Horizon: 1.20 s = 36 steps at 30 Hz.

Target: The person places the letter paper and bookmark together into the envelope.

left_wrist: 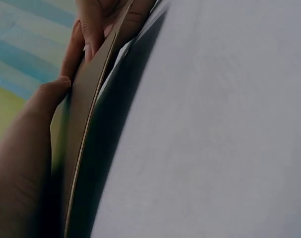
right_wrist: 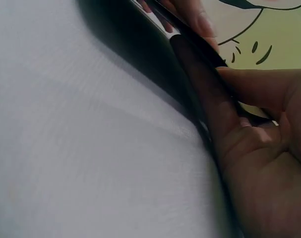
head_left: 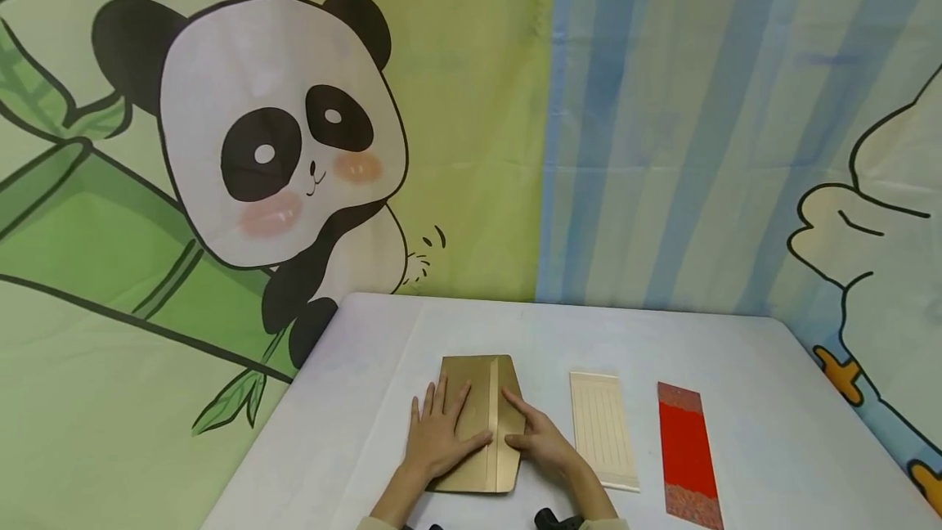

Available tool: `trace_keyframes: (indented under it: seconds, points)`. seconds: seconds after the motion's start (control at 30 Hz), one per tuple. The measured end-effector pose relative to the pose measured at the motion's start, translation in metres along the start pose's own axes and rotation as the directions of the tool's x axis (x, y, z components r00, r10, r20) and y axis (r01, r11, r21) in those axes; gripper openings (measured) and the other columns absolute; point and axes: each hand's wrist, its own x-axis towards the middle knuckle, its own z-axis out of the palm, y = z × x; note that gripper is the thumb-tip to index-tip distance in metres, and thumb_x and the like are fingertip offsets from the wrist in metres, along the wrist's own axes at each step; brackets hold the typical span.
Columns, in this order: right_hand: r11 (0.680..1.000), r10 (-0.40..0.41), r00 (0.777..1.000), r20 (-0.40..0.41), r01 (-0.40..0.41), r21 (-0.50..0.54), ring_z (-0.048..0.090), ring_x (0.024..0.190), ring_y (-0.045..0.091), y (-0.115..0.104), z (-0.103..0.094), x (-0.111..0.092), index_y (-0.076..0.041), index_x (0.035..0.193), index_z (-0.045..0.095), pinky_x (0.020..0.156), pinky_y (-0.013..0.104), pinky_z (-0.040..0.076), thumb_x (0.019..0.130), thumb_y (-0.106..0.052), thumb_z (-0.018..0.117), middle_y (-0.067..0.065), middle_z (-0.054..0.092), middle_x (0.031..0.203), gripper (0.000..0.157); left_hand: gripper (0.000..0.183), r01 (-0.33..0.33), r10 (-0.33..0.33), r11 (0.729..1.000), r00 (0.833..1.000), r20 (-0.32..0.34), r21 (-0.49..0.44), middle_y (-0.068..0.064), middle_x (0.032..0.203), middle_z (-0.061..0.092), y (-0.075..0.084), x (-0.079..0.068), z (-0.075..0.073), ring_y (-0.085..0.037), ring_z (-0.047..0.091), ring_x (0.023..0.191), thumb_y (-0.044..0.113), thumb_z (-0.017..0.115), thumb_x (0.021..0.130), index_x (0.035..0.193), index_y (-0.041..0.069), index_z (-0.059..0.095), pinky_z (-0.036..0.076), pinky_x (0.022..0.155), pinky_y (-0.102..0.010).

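A gold card (head_left: 480, 401) is set near the middle of the white surface (head_left: 353, 415), well apart from the far edge. Its left part is covered by the left hand (head_left: 439, 440), laid on it with fingers spread and nothing clasped. The card's right edge is pinched by the right hand (head_left: 545, 437), between thumb and fingers. To the right, a cream ribbed panel (head_left: 603, 432) is laid, and beyond it, nearer the surface's right edge, a red panel (head_left: 688, 448) with 2 patterned ends.

A shadowed gap is shown under the card in the wrist views, though how far it is raised cannot be judged from such dark, close angles. The card could be bent or creased off its line if it were pulled by the right hand while pressed unevenly by the left. It could also be slid askew if the left hand's pressure were eased, and the cream panel might be nudged by the right forearm, which is held close beside it.
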Motion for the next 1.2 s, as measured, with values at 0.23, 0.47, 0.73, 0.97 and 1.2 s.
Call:
trace_keyframes:
  seconds: [0.23,0.47,0.73,0.97,1.2]
  points:
    - [0.996,-0.022,1.0,-0.011,0.023,0.082,0.051,0.112,0.038,0.004,0.002,-0.002,-0.015,0.149,0.01,0.081,0.048,0.047,0.083,0.013,0.049,0.028,-0.002,0.149,0.081,0.103,-0.014,0.015,1.0,0.997,-0.075,0.007,-0.008,0.153,0.016,0.009,0.005,-0.002,-0.042,0.026,0.131,0.089,0.041,0.059,0.145,0.032,0.03,0.021,0.099,-0.06]
    - [0.995,-0.03,1.0,-0.007,0.031,0.097,0.05,0.112,0.038,0.005,0.002,-0.001,-0.015,0.149,0.011,0.081,0.048,0.047,0.083,0.013,0.049,0.026,-0.001,0.15,0.082,0.101,-0.019,0.021,0.999,0.997,-0.071,0.031,-0.006,0.153,0.016,0.011,0.004,-0.003,-0.044,0.03,0.128,0.088,0.041,0.06,0.145,0.033,0.03,0.026,0.097,-0.058]
    - [0.995,-0.057,0.998,-0.012,0.057,0.079,0.044,0.119,0.038,0.006,0.0,-0.001,-0.014,0.149,0.012,0.084,0.047,0.045,0.083,0.013,0.051,0.024,-0.002,0.15,0.081,0.098,0.004,-0.002,1.0,0.994,-0.112,0.011,-0.012,0.152,0.014,0.016,0.006,0.0,-0.043,0.036,0.123,0.082,0.049,0.062,0.144,0.031,0.034,0.033,0.092,-0.054]
    - [0.995,-0.089,0.996,-0.007,0.089,0.035,0.034,0.125,0.04,0.004,0.0,0.0,-0.014,0.149,0.013,0.086,0.044,0.045,0.083,0.013,0.05,0.023,-0.001,0.151,0.081,0.107,0.07,-0.066,0.997,0.985,-0.157,0.022,-0.014,0.152,0.013,0.022,0.011,0.001,-0.037,0.037,0.123,0.09,0.041,0.057,0.145,0.03,0.031,0.035,0.088,-0.05]
    - [0.994,-0.103,0.995,0.011,0.102,0.034,0.024,0.129,0.043,0.004,0.001,-0.002,-0.011,0.149,0.012,0.09,0.042,0.042,0.084,0.015,0.048,0.021,-0.002,0.151,0.079,0.105,0.121,-0.12,0.993,0.981,-0.153,-0.001,-0.013,0.153,0.009,0.025,0.011,0.002,-0.036,0.038,0.121,0.085,0.049,0.059,0.146,0.03,0.027,0.037,0.087,-0.049]
